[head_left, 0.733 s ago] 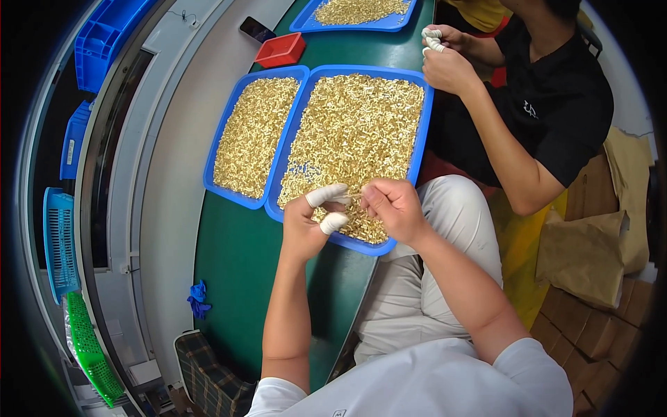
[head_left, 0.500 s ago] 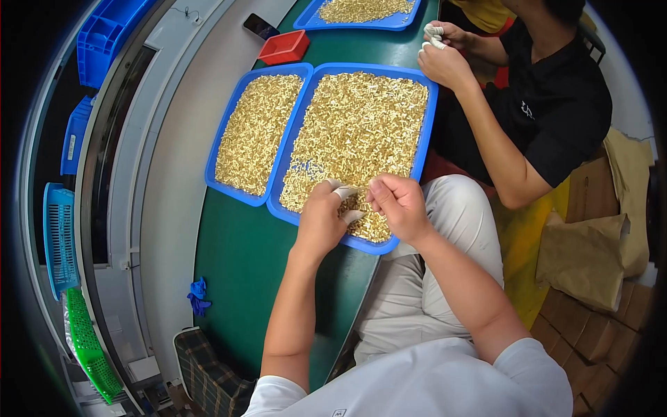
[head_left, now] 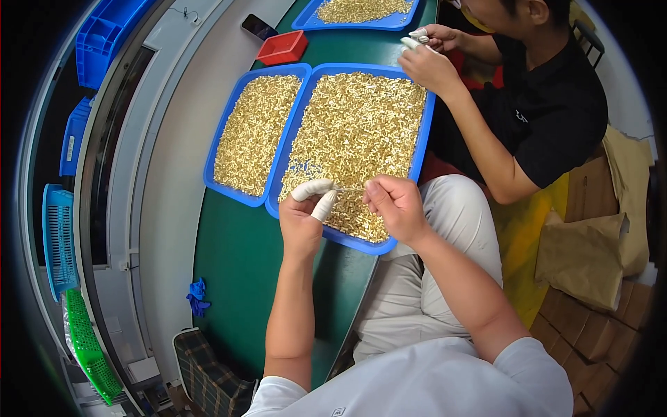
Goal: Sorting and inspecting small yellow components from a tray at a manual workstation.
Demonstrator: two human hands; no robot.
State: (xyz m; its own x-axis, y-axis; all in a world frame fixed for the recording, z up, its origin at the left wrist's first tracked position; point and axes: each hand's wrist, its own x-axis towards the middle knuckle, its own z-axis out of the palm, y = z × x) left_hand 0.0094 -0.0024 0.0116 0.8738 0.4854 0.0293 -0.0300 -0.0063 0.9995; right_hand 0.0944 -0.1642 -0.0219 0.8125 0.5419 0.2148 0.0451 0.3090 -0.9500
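Over the near part of the large blue tray (head_left: 354, 243), full of small brass-coloured pieces (head_left: 365, 118), my two hands face each other. My right hand (head_left: 396, 208) pinches a thin rod or wire (head_left: 351, 189) between thumb and forefinger, pointing left. At its other end is my left hand (head_left: 306, 212), with white finger cots on thumb and forefinger. Those two fingertips are drawn close together at the rod's tip; what sits between them is too small to make out.
A second blue tray (head_left: 208, 170) of brass-coloured pieces adjoins on the left, and another blue tray (head_left: 299, 24) lies farther off. A red bin (head_left: 283, 48) and a phone (head_left: 259, 27) are beyond. At right, a co-worker's hands (head_left: 431, 55) work near the tray. Blue gloves (head_left: 197, 297) lie left.
My left hand has moved left, off the pieces, and turned so its finger cots show at the rod's end. My right hand has barely moved. The co-worker's hands have shifted left.
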